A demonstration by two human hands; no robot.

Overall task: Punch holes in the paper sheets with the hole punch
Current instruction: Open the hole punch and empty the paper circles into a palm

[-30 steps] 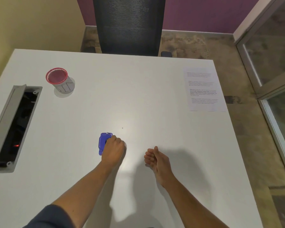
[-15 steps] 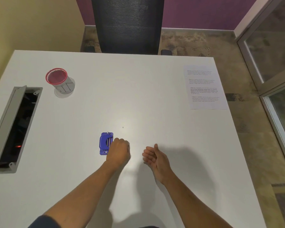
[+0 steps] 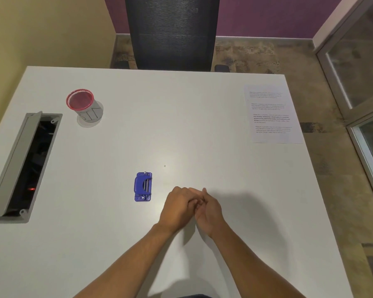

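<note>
The fingers of the left hand point(image 3: 178, 206) are curling inward and meeting the curled fingers of the right hand point(image 3: 209, 211), the two hands touching each other just above the white rectangular table point(image 3: 121, 134). Nothing is showing between them, and whether either hand is pinching something small cannot be told; the spot where the fingers meet is blurred. Both bare forearms are reaching in from the near edge and casting soft shadows on the tabletop.

The small blue metal hole punch point(image 3: 143, 186) is lying flat on the table, just to the left of the left hand and apart from it, with nothing touching it. The printed white paper sheet point(image 3: 271, 115) is lying flat near the far right corner of the table, well apart from both the punch and the hands, its right edge sitting close to the table's edge.

At the far left a grey cylindrical cup with a red mesh rim point(image 3: 84, 106) is standing upright. Nearer along the left edge, a grey-framed cable tray opening point(image 3: 24, 164) is sitting with its lid raised. A dark mesh-backed office chair point(image 3: 172, 33) is standing beyond the far edge of the table.
</note>
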